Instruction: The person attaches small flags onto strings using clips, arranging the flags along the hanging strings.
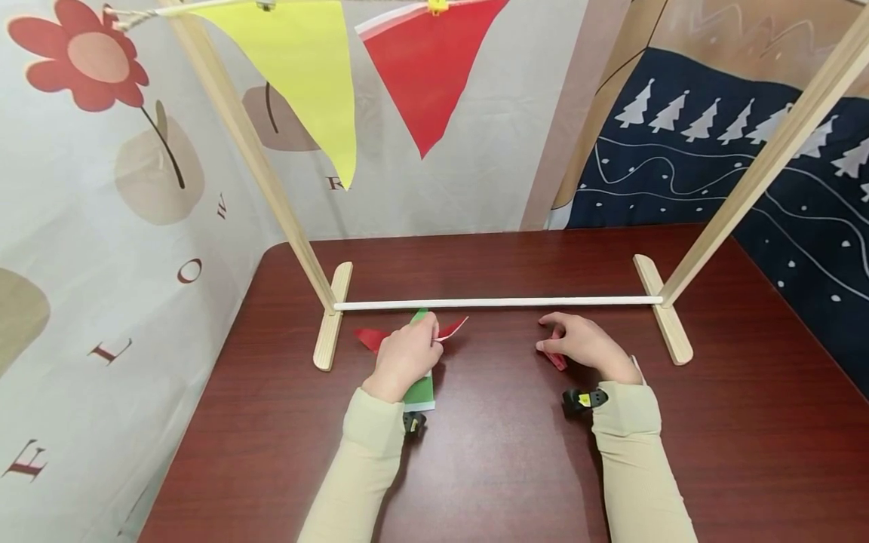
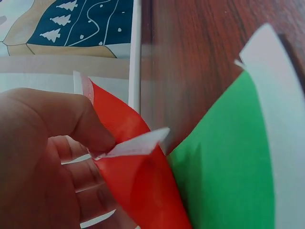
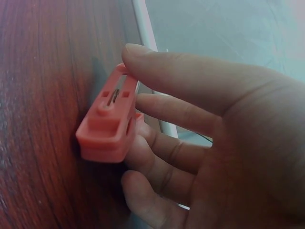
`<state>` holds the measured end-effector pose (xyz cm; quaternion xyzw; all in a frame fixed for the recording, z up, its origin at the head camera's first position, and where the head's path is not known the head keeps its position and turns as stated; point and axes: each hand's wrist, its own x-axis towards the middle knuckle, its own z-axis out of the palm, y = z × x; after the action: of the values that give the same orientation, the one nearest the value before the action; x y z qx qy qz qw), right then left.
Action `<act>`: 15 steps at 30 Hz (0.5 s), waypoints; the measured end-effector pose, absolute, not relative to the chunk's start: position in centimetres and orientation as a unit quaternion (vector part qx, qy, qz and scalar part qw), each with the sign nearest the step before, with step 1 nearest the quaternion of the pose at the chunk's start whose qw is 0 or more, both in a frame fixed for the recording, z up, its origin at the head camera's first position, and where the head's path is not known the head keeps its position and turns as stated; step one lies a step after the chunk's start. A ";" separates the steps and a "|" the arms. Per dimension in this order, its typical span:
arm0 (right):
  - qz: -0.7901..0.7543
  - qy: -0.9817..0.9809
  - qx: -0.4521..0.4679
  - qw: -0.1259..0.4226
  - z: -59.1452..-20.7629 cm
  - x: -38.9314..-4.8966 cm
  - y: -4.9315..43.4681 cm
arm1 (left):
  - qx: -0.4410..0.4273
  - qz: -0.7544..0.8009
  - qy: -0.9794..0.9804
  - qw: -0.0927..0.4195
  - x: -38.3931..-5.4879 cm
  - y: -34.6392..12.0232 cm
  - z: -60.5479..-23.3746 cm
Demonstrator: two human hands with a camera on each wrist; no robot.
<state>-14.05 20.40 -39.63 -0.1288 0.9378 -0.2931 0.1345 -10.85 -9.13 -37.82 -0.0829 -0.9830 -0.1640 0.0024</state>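
My left hand pinches the white upper edge of a red pennant between thumb and fingers; the fabric is folded at the grip. Below that hand a green pennant with a white border lies on the table, partly covered by the hand. To the right, my right hand holds a red clothespin between thumb and fingers, low over the table. Its metal spring shows in the right wrist view.
A wooden frame has two uprights and a white crossbar low behind the hands. From the line above hang a yellow pennant and another red pennant, the latter with a yellow clip. The table is dark red wood.
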 end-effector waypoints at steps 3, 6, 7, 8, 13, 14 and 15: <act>-0.291 0.939 -0.129 0.132 -39.5 -14.1 20.6 | -0.090 -0.170 -0.981 0.006 -11.1 -8.9 -37.8; -0.290 0.940 -0.127 0.127 -39.4 -14.1 20.7 | -0.099 -0.177 -0.979 0.006 -11.3 -8.6 -37.8; -0.291 0.940 -0.124 0.128 -39.4 -14.1 20.7 | -0.101 -0.179 -0.979 0.004 -11.3 -8.6 -37.8; -0.292 0.939 -0.123 0.131 -39.4 -14.0 20.7 | -0.101 -0.182 -0.978 0.001 -11.3 -8.6 -37.8; -0.302 0.935 -0.120 0.142 -39.7 -13.8 20.4 | -0.088 -0.194 -0.977 -0.022 -10.9 -8.6 -37.7; -0.302 0.935 -0.121 0.140 -39.7 -13.9 20.4 | -0.087 -0.196 -0.976 -0.026 -10.8 -8.6 -37.7; -0.303 0.935 -0.122 0.136 -39.7 -13.9 20.4 | -0.087 -0.199 -0.976 -0.028 -10.8 -8.6 -37.6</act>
<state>-13.89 20.39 -39.72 -0.1219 0.9353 -0.3030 0.1362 -10.82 -8.64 -37.62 -0.0874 -0.9758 -0.1987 -0.0280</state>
